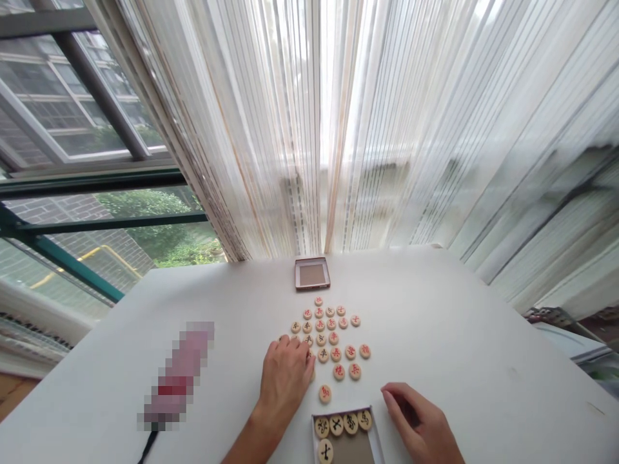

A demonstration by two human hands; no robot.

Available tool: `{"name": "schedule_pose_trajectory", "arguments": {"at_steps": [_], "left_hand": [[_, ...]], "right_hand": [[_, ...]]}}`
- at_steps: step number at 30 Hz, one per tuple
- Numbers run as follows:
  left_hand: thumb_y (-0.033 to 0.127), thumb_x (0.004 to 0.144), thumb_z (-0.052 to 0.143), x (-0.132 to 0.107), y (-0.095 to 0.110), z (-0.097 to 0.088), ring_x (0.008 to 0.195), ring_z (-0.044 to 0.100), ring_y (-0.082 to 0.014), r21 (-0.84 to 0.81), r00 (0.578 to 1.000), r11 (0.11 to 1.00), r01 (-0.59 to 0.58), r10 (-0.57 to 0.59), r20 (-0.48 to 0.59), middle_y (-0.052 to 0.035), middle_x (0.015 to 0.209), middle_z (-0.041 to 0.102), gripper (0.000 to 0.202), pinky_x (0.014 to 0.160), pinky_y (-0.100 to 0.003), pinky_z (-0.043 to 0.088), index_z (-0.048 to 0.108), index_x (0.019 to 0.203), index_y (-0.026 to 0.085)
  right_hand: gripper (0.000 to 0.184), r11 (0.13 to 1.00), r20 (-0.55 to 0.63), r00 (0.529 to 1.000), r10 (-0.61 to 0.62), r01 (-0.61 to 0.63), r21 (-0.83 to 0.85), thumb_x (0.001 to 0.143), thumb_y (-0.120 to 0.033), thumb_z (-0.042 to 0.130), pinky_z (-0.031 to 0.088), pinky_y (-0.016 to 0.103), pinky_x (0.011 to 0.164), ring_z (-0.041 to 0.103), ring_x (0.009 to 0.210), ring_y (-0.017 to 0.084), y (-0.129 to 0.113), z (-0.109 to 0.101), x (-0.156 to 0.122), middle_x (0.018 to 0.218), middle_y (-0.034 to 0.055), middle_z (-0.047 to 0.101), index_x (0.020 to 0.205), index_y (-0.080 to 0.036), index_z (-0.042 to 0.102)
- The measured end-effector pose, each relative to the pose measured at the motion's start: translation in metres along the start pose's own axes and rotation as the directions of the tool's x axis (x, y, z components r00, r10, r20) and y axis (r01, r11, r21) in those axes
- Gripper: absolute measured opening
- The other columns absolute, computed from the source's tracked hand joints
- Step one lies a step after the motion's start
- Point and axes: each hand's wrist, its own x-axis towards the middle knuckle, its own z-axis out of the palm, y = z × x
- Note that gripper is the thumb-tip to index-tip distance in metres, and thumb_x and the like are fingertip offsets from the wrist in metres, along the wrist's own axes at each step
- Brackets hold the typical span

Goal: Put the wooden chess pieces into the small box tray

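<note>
My left hand (286, 374) reaches over the left side of a spread of round wooden Chinese chess pieces (323, 354) with red or black characters. Its thumb and index finger close around a piece that they mostly cover, and several nearby pieces are partly hidden under the hand. My right hand (420, 422) rests on the table with its fingers curled in and nothing visible in them. It is just right of an open shallow box (355, 451). Several black-marked pieces (336, 424) lie in that box, along its far side and left side. A red-marked piece (325, 394) lies just beyond it.
The box lid (312, 273) lies inside up at the far side of the white table (425, 303). On the left is a blurred-out pink object (178, 374) with a black cord. Striped sheer curtains (338, 129) and an open window (87, 129) border the table's far edge.
</note>
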Motion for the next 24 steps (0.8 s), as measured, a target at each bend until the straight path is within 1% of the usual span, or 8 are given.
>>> {"name": "schedule_pose_trajectory", "arguments": {"at_steps": [5, 9, 13, 15, 17, 18, 20, 24], "left_hand": [[0.019, 0.091, 0.063, 0.003, 0.004, 0.0, 0.088, 0.069, -0.0266, 0.001, 0.999, 0.999, 0.035, -0.035, 0.0, -0.0047, 0.083, 0.077, 0.014, 0.08, -0.038, 0.047, 0.073, 0.082, 0.021], [0.02, 0.089, 0.066, 0.0, -0.001, -0.009, 0.08, 0.069, -0.0243, -0.027, 0.997, 0.999, 0.044, -0.046, -0.068, -0.0034, 0.079, 0.075, 0.01, 0.076, -0.035, 0.047, 0.072, 0.082, 0.021], [0.028, 0.088, 0.068, -0.009, -0.02, -0.024, 0.072, 0.068, -0.0225, -0.107, 0.979, 0.994, 0.018, -0.039, -0.198, -0.0021, 0.079, 0.074, 0.006, 0.071, -0.033, 0.048, 0.071, 0.085, 0.024], [0.035, 0.088, 0.069, -0.016, -0.033, -0.03, 0.065, 0.067, -0.0209, -0.185, 0.972, 0.982, 0.033, -0.074, -0.223, 0.0001, 0.075, 0.073, 0.01, 0.066, -0.032, 0.048, 0.07, 0.087, 0.025], [0.041, 0.088, 0.069, -0.024, -0.046, -0.031, 0.062, 0.068, -0.0193, -0.298, 0.967, 0.954, 0.046, -0.117, -0.227, 0.0016, 0.075, 0.074, 0.015, 0.061, -0.03, 0.049, 0.068, 0.09, 0.026], [0.042, 0.088, 0.069, -0.028, -0.051, -0.029, 0.064, 0.069, -0.0193, -0.357, 0.965, 0.933, 0.045, -0.132, -0.225, 0.0017, 0.078, 0.075, 0.017, 0.06, -0.029, 0.05, 0.068, 0.092, 0.026], [0.039, 0.088, 0.069, -0.035, -0.058, -0.023, 0.072, 0.073, -0.0199, -0.453, 0.965, 0.891, 0.038, -0.151, -0.216, 0.0012, 0.083, 0.077, 0.015, 0.062, -0.028, 0.052, 0.067, 0.093, 0.025], [0.032, 0.088, 0.069, -0.046, -0.06, -0.006, 0.075, 0.073, -0.0197, -0.537, 0.964, 0.842, 0.05, -0.181, -0.195, 0.0007, 0.087, 0.077, 0.009, 0.066, -0.029, 0.054, 0.066, 0.091, 0.025]], "right_hand": [[0.029, 1.0, 0.012, 1.0, -0.007, 0.007, -0.011, 0.095, -0.051, 0.062, 0.058, 0.022, 0.067, 0.074, 0.073, 0.02, 0.002, 0.0, 0.0, 0.085, 0.0038, 0.078, 0.091, -0.024, 0.074], [0.03, 0.999, 0.04, 0.999, -0.007, 0.008, -0.042, 0.096, -0.051, 0.06, 0.057, 0.023, 0.065, 0.073, 0.071, 0.02, 0.001, -0.001, 0.0, 0.083, 0.0033, 0.078, 0.092, -0.024, 0.073], [0.031, 0.995, 0.069, 0.998, -0.015, 0.021, -0.094, 0.099, -0.049, 0.056, 0.058, 0.025, 0.065, 0.072, 0.071, 0.021, 0.0, -0.004, -0.001, 0.084, 0.0048, 0.077, 0.094, -0.023, 0.072], [0.029, 0.991, 0.085, 0.996, -0.024, 0.035, -0.133, 0.101, -0.046, 0.054, 0.057, 0.026, 0.062, 0.07, 0.069, 0.02, -0.002, -0.005, 0.0, 0.085, 0.005, 0.077, 0.097, -0.023, 0.071], [0.026, 0.979, 0.112, 0.989, -0.095, 0.113, -0.169, 0.103, -0.041, 0.052, 0.058, 0.028, 0.064, 0.069, 0.072, 0.021, -0.01, -0.005, 0.003, 0.09, 0.0062, 0.076, 0.102, -0.023, 0.071], [0.025, 0.966, 0.137, 0.977, -0.161, 0.185, -0.181, 0.104, -0.037, 0.051, 0.059, 0.031, 0.07, 0.07, 0.078, 0.022, -0.017, -0.003, 0.006, 0.095, 0.0075, 0.075, 0.107, -0.023, 0.071], [0.024, 0.91, 0.238, 0.914, -0.329, 0.374, -0.177, 0.104, -0.029, 0.05, 0.059, 0.039, 0.088, 0.067, 0.101, 0.027, -0.035, 0.004, 0.014, 0.107, 0.0094, 0.074, 0.117, -0.024, 0.07], [0.031, 0.804, 0.481, 0.783, -0.394, 0.547, -0.232, 0.103, -0.022, 0.054, 0.051, 0.052, 0.104, 0.06, 0.117, 0.03, -0.077, 0.029, 0.032, 0.124, 0.007, 0.071, 0.131, -0.028, 0.065]]}}
